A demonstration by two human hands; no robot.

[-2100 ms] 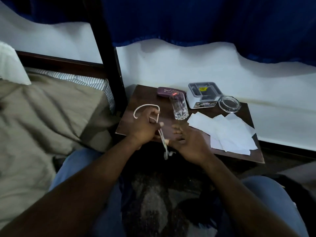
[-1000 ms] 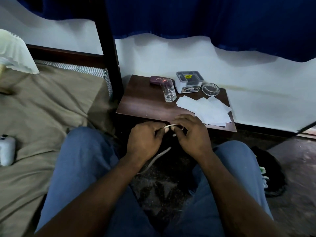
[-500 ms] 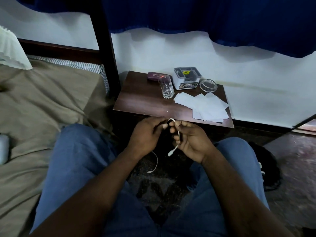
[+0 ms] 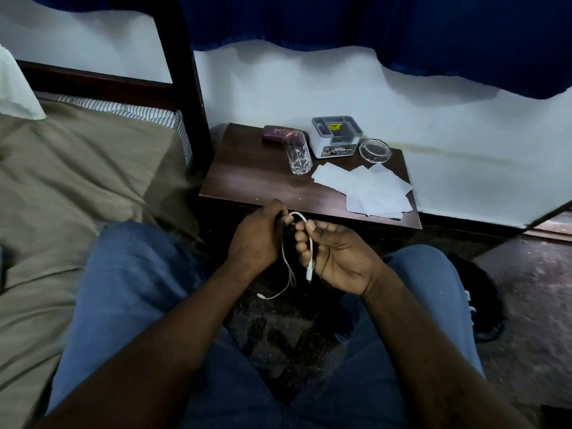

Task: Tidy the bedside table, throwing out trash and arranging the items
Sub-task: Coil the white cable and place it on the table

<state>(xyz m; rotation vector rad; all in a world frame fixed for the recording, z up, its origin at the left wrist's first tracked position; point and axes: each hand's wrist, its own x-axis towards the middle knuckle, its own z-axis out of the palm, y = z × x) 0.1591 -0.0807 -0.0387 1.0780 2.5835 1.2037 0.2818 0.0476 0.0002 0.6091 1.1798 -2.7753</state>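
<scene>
A thin white cable [image 4: 310,243] is bent in a loop between my two hands, just in front of the dark wooden bedside table [image 4: 247,178]. My left hand [image 4: 257,239] pinches one side of the loop; that end trails down between my knees. My right hand [image 4: 337,255] grips the other side, with a plug hanging across its palm. On the table stand a clear glass [image 4: 298,156], a maroon case [image 4: 278,133], a white organiser box [image 4: 335,136], a glass ashtray [image 4: 375,150] and several white paper sheets [image 4: 368,188].
A bed with an olive cover [image 4: 77,181] lies to the left, with a dark bedpost [image 4: 185,88] by the table. White wall and blue curtain [image 4: 402,32] are behind. A dark bag [image 4: 483,298] sits on the floor at right.
The cable has come off the table into both hands over my lap. Its loop has shifted between my fingers, and the free end now hangs lower.
</scene>
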